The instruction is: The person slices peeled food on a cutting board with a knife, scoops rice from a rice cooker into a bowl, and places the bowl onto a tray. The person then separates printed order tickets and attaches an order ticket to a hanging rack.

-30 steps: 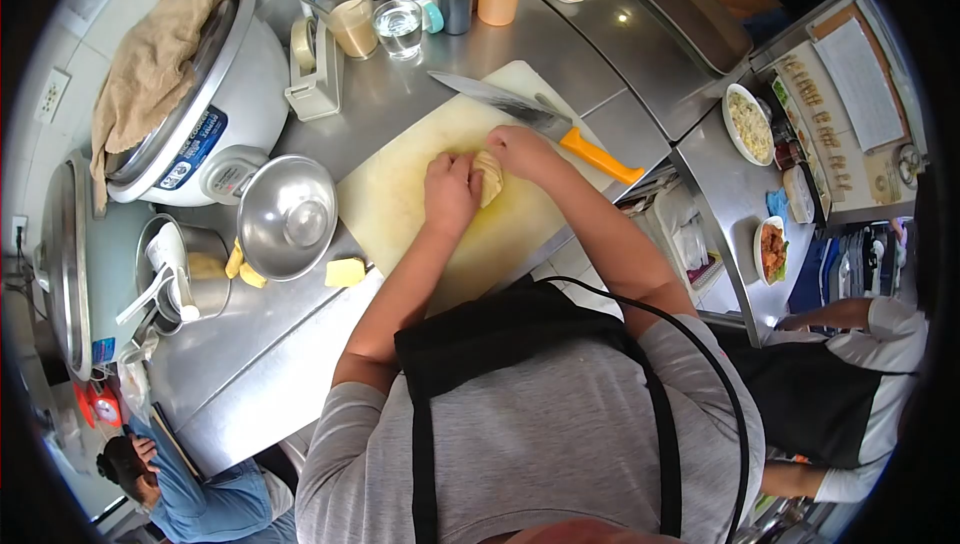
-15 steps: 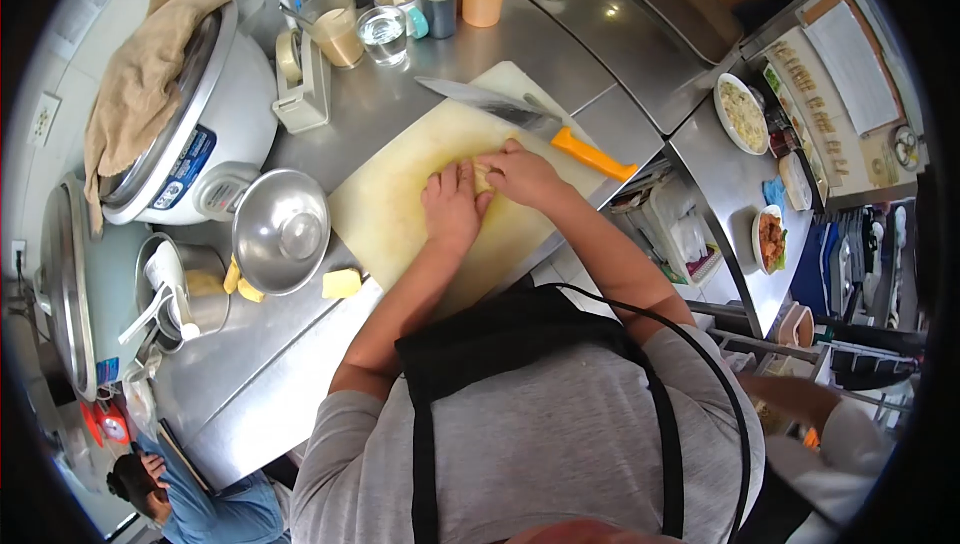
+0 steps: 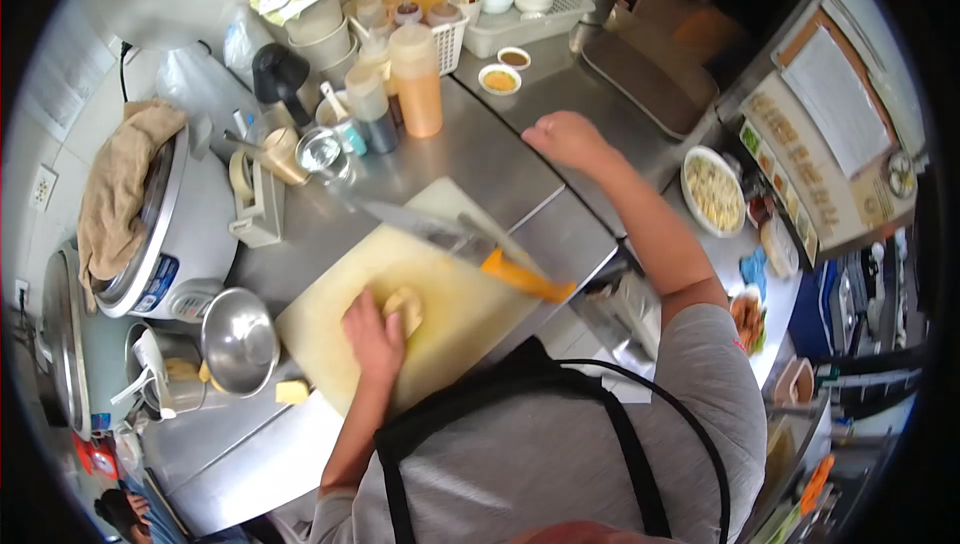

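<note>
On the cutting board [image 3: 330, 344] lies a pale yellow lump [image 3: 408, 306], soft-edged, its kind unclear. My left hand [image 3: 376, 336] rests against its left side, fingers curled and gripping it to the board. My right hand [image 3: 565, 140] is raised over the steel counter, away from the board, with its fingers closed; what they hold, if anything, is hidden. Between the two hands a large kitchen knife lies across the upper right of the board, its blade [image 3: 415, 225] pointing left and its orange handle [image 3: 525, 276] to the right.
Left of the board stand a steel bowl [image 3: 240, 342], a yellow piece [image 3: 292, 392] and a big cooker [image 3: 190, 214]. Sauce bottles [image 3: 415, 84], a water glass [image 3: 322, 152] and two sauce dishes [image 3: 500, 80] are behind. A bowl of pale food [image 3: 713, 192] stands at right.
My right hand has left the yellow lump and swung up and away over the counter. My left hand stays at the lump. The camera view has shifted, showing more of the back.
</note>
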Motion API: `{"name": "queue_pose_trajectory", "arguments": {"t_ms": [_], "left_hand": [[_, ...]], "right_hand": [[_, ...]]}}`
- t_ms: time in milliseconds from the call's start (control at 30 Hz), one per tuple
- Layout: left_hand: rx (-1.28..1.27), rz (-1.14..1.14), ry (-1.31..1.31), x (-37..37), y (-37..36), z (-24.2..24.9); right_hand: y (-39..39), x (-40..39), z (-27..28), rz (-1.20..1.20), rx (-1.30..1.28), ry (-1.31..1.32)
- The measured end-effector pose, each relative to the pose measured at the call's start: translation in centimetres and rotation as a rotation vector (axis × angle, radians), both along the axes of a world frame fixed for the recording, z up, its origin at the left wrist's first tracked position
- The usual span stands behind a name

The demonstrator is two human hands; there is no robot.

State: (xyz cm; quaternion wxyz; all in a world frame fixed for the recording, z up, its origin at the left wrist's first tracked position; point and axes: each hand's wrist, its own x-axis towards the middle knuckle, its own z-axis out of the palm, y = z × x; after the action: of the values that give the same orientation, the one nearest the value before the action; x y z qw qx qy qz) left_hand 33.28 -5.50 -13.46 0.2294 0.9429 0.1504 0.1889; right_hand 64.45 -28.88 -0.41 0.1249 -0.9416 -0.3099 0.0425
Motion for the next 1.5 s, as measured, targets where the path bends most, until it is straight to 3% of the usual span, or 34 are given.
{"name": "queue_pose_trajectory", "arguments": {"t_ms": [133,233,300,333,433,467,500,567,633,767,1000,1167,1300,1400,1500], "left_hand": [[0.081,0.301,-0.019,0.6,-0.8,-0.4],[0.15,0.419,-0.017,1.0,-1.3,0.0],[0.181,0.478,-0.002,1.0,-1.4,-0.3],[0.185,0.506,-0.021,0.8,-1.3,-0.7],[0.137,0.664,0.01,1.3,-1.4,-1.1],[0.107,0.69,0.012,1.9,-1.5,-0.8],[0.15,0.702,0.021,1.8,-1.3,-1.3],[0.176,0.672,0.004,1.7,-0.8,-1.6],[0.148,0.674,0.041,2.0,-1.7,0.2],[0.242,0.729,0.119,1.6,-2.4,0.1],[0.263,0.764,0.21,2.2,-2.3,0.0],[0.276,0.772,0.19,2.2,-2.3,-0.2],[0.249,0.776,0.176,2.2,-2.3,0.0],[0.241,0.779,0.142,2.0,-2.4,-0.2],[0.211,0.788,0.121,2.0,-2.4,0.0]], "right_hand": [[-4.6,13.3,0.7,-0.193,0.174,0.045],[-6.1,21.7,0.3,-0.173,0.236,0.037],[-5.8,27.0,-0.7,-0.036,0.234,-0.283],[-5.7,29.0,-0.4,-0.099,0.161,-0.213],[-5.2,39.3,-4.3,0.079,-0.181,-0.53],[-6.6,47.0,-9.9,0.345,-0.161,-0.869],[-6.4,48.8,-10.6,0.342,-0.211,-0.93],[-5.3,57.9,-14.8,0.219,-0.35,-0.803],[-4.8,61.3,-14.6,0.438,-0.147,-0.861],[-1.5,60.8,-14.1,0.268,-0.023,-0.476],[1.0,59.5,-13.6,0.102,0.04,-0.195],[1.8,59.0,-13.2,-0.025,0.222,0.056],[1.6,57.3,-11.1,-0.272,0.721,0.439],[0.9,55.6,-10.9,-0.333,1.178,0.4],[-0.3,51.2,-8.6,-0.335,1.387,0.437]]}}
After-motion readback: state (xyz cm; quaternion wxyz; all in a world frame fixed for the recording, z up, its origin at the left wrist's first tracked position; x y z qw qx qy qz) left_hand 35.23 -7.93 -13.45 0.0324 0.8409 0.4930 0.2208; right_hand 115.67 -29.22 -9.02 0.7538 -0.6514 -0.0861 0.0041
